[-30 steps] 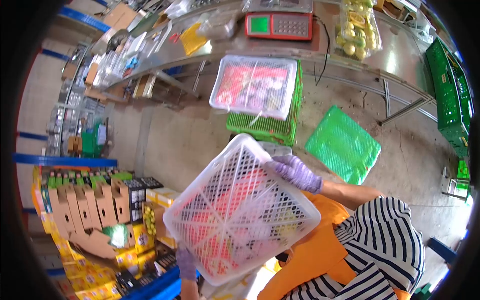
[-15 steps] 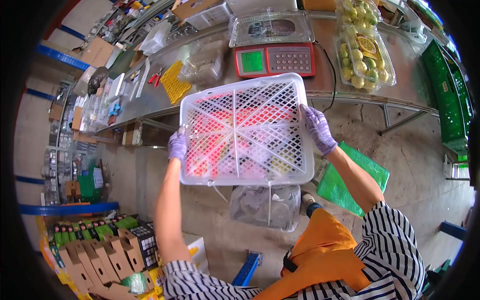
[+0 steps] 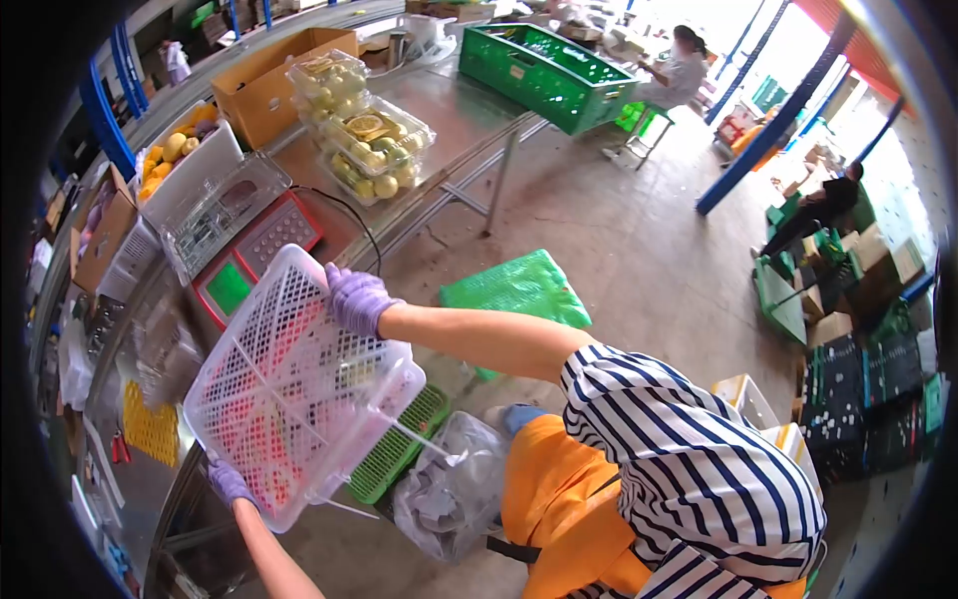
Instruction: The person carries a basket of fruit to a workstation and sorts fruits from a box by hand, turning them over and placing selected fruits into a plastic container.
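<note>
A white plastic lattice crate [image 3: 299,399] is held tilted between my gloved hands. My left hand [image 3: 232,483] is closed on its lower left edge, and my right hand [image 3: 357,301] grips the upper right rim. Red and pale patches show through the mesh; I cannot make out what they are. Just beyond the crate, on the metal table, stands a red scale [image 3: 261,248] with a lit green display and a clear plastic tray on top. Below the crate are a green lattice basket [image 3: 411,439] and a crumpled clear plastic bag [image 3: 451,489].
Clear boxes of yellow-green fruit [image 3: 377,150] stand on the table, with a large green crate [image 3: 549,80] beyond. A yellow mat [image 3: 150,421] lies left. A green wrapped bundle [image 3: 519,292] rests on the floor. People [image 3: 682,75] are farther off, near a blue post [image 3: 773,125].
The view has swung right, so the table and scale now appear to the left. The crate has gone from nearly level to tilted in the picture, still in both hands.
</note>
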Demonstrator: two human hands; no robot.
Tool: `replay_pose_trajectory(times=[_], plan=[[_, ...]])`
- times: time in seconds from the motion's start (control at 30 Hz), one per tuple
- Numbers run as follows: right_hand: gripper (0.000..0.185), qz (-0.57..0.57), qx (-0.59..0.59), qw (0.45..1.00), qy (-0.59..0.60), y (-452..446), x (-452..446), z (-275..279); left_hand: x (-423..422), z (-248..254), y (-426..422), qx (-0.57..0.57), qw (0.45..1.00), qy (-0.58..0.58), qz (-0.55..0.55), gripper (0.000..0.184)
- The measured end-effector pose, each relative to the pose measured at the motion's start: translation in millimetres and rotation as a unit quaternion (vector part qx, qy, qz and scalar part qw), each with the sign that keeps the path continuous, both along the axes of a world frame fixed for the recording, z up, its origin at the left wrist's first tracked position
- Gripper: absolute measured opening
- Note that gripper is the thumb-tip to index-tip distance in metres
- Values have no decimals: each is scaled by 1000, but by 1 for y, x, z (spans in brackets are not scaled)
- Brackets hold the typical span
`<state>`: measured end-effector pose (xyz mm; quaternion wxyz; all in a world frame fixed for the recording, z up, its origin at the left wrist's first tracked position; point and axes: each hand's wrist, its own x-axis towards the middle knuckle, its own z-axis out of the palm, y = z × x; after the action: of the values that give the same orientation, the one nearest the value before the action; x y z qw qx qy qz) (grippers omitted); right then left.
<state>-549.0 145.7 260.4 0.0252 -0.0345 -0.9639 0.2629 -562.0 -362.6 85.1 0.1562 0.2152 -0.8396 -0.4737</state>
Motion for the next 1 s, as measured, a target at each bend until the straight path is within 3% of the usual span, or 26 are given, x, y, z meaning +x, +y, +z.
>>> replay_pose_trajectory(times=[0.07,0.1,0.13,0.17,0.2,0.27,0.3,0.37,0.43,0.53,0.57,0.67,0.7,0.73,0.83,0.87,0.9,1.0], plan=[[47,-103,-18,994,10,-9,28,1,-2,5,22,-21,999,-46,-2,65],[48,-117,-23,991,67,-36,27,-28,-10,-18,7,5,997,-80,-6,64],[49,-122,-27,989,82,-37,30,-39,-7,-9,11,16,993,-116,-6,63],[50,-134,-37,985,99,-36,39,-42,-25,-41,3,58,997,-55,8,61],[51,-144,-43,981,123,-37,41,-36,-36,-48,3,24,998,-51,17,59],[38,-178,-79,973,124,-41,43,-29,1,9,47,-56,998,6,0,55],[35,-189,-88,970,126,-42,43,-32,11,32,57,-49,998,-25,-8,53],[30,-214,-109,960,144,-43,44,-31,1,32,52,-50,998,-32,-9,51],[29,-215,-122,960,134,-42,46,-28,-14,6,28,-59,997,-47,-23,48],[30,-225,-151,953,135,-39,38,-33,3,26,47,28,999,-6,15,45],[32,-207,-162,957,121,-38,39,-26,-19,-2,22,25,999,35,-10,47],[35,-154,-168,967,112,-25,36,-26,-5,42,48,48,998,-30,-8,49],[39,-142,-134,971,136,-24,50,-12,-10,37,43,-28,996,-82,17,51],[40,-136,-123,964,191,-30,62,4,-15,27,43,-8,998,-62,15,52],[41,-144,-96,922,345,-66,101,29,-25,25,50,90,995,-35,-15,51],[40,-151,-133,906,371,-86,120,35,-32,22,48,33,999,-18,-15,48],[41,-172,-159,901,366,-107,135,33,-27,34,50,-3,995,-87,-44,41],[54,-211,-236,898,307,-175,173,28,-29,50,51,35,993,-89,-75,31]])
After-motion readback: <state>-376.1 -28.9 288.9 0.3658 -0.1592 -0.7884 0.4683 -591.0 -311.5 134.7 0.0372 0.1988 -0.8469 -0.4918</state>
